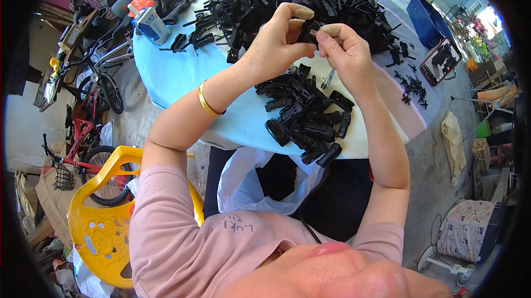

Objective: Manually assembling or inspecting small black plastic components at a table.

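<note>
Over the table, my left hand (pixel 279 43) grips a black plastic part (pixel 306 32) between thumb and fingers. My right hand (pixel 348 52) meets it there, its thumb and forefinger pinched on a small piece too tiny to name. Tan covers wrap some fingertips on both hands. Behind them rises a large heap of black plastic parts (pixel 343 8). Closer to me lies a smaller group of chunkier black parts (pixel 301 113). A slim metal tool (pixel 328 78) lies below my right hand, partly among them. Tiny black pieces (pixel 414 89) are scattered on the right.
A phone (pixel 441 61) leans at the table's right edge beside a blue basket (pixel 428 20). At the left stands a blue-and-white carton (pixel 152 26). A white plastic bag (pixel 238 182) hangs open at my lap, next to a yellow chair (pixel 105 237). Bicycles (pixel 83 126) stand farther left.
</note>
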Motion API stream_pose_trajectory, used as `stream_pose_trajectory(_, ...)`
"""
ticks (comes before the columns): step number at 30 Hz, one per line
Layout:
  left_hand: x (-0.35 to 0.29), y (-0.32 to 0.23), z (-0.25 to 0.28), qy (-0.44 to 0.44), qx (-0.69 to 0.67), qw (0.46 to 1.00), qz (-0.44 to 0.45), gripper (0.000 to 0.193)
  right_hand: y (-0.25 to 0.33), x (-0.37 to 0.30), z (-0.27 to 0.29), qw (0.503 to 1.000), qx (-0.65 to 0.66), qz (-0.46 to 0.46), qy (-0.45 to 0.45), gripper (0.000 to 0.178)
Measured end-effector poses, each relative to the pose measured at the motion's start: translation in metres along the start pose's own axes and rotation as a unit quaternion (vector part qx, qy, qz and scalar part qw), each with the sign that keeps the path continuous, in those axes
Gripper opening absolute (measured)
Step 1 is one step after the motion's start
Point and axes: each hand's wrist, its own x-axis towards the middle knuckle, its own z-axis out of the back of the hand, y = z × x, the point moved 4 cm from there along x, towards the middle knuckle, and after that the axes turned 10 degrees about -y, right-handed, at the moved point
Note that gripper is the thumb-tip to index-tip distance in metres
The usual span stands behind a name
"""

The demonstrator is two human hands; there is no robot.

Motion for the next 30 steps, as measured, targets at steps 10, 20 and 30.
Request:
stream_pose_trajectory(10,-0.003,-0.008,-0.006,-0.015,-0.114,0.992,-0.057,0.035,0.003,-0.003,-0.002,0.992,0.078,-0.101,0.01,0.013)
stream_pose_trajectory(20,-0.012,-0.024,-0.002,-0.098,0.163,0.945,-0.265,0.022,0.001,-0.007,-0.006,0.963,0.152,-0.215,0.057,0.013)
stream_pose_trajectory(30,0.014,-0.009,0.013,-0.01,-0.448,0.886,0.115,0.033,0.02,-0.003,0.0,0.979,-0.112,0.169,-0.037,0.018)
